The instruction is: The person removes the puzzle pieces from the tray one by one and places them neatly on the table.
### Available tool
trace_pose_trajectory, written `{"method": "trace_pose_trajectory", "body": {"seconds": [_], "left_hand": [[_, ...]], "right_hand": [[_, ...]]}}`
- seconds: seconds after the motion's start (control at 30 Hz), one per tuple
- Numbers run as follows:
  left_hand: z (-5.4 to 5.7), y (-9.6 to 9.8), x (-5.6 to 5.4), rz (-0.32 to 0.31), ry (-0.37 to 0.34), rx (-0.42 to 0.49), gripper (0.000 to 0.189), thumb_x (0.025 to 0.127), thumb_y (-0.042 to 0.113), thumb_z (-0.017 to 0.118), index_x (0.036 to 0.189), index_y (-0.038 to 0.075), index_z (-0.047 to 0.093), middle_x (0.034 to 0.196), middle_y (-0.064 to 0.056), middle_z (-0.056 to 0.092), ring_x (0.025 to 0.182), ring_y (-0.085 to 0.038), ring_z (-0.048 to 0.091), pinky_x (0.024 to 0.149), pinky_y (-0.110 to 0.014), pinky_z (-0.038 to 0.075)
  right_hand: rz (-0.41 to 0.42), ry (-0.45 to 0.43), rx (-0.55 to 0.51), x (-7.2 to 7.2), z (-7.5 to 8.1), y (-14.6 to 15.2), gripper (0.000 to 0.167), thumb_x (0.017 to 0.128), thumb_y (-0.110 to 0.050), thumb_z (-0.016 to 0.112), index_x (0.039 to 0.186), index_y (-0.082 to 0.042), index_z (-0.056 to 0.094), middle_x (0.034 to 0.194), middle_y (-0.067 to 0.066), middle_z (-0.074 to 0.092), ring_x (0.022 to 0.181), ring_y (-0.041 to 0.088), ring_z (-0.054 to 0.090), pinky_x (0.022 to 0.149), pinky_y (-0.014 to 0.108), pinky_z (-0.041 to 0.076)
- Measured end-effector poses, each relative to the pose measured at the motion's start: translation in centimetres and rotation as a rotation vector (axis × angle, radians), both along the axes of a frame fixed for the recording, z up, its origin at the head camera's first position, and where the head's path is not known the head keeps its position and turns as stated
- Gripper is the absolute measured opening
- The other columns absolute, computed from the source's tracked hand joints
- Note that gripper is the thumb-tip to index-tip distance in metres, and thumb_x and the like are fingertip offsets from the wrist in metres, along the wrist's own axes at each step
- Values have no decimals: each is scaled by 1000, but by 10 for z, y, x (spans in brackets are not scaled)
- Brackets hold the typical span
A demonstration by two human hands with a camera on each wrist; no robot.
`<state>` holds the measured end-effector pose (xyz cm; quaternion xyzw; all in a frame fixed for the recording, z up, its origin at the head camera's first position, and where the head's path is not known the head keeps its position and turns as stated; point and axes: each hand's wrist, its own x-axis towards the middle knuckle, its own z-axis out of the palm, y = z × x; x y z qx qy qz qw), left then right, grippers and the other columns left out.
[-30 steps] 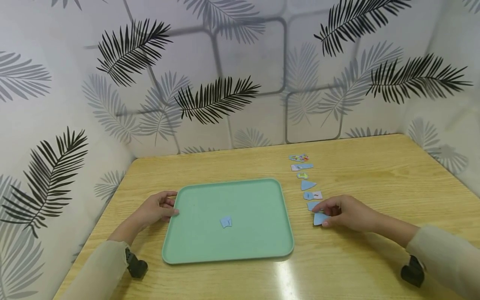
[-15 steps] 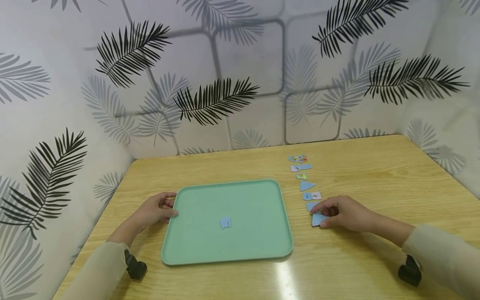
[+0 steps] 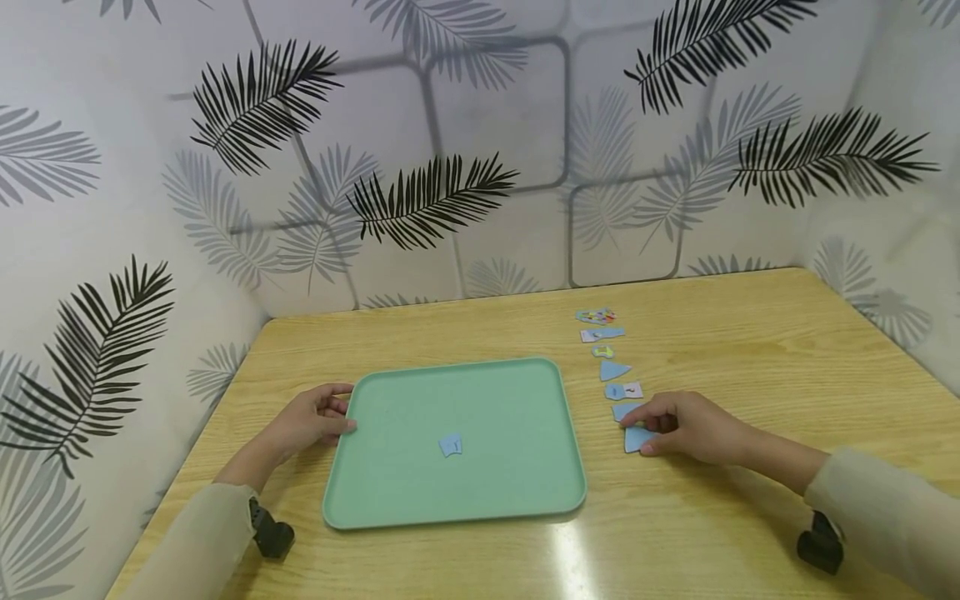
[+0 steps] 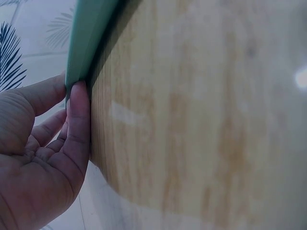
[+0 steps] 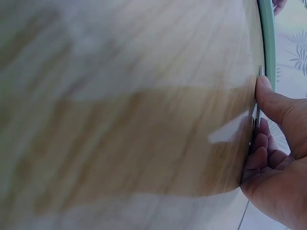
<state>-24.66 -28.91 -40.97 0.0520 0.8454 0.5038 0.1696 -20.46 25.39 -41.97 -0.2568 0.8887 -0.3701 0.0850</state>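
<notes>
At the left end of a mint-green tray [image 3: 502, 492], my left hand [image 3: 310, 421] grips the rim. In the left wrist view, its thumb and finger meet at the tray edge [image 4: 86, 45]. A small blue puzzle piece [image 3: 451, 446] with a dark mark lies near the tray's middle. Right of the tray, my right hand [image 3: 693, 427] pinches another blue puzzle piece [image 3: 636, 439] between thumb and fingers, low at the table surface; its right part is hidden under the fingers. Just behind it lies a further blue piece [image 3: 624, 412], partly covered by the index finger.
A column of puzzle pieces runs back along the wooden table [image 3: 750, 350]: a blue-and-white piece [image 3: 624, 391], a blue triangle [image 3: 613, 370], a yellow-green one [image 3: 602, 352], a long one [image 3: 602, 334] and a multicoloured one [image 3: 596, 316]. A leaf-patterned wall [image 3: 510, 233] borders the table's back.
</notes>
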Motion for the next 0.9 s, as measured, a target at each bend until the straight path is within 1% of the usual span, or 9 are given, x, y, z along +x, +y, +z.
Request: {"method": "trace_pose_trajectory", "body": {"seconds": [0.27,0.6,0.9], "left_hand": [[1,1,1,6,6,-7,68,90,5,69,147,-4,32,112,-19,53,89,-20,56,72,-34,55],[0,-1,1,-1,7,3,70,90,5,69,147,-5,31,112,-19,53,90,-21,56,73,-35,55],[-1,-1,0,-5,7,8,69,90,6,69,147,-5,31,112,-19,53,91,-21,57,74,-36,55]], "right_hand": [[15,10,-9,-1,0,0,32,80,-20,80,110,-10,74,85,-4,56,71,9,46,60,22,42],[31,-3,-2,-1,1,0,33,81,-19,79,112,-9,73,88,-4,57,76,9,47,64,23,43],[26,12,11,0,0,1,32,81,-19,79,112,-12,74,87,-3,58,77,10,49,66,23,44]]}}
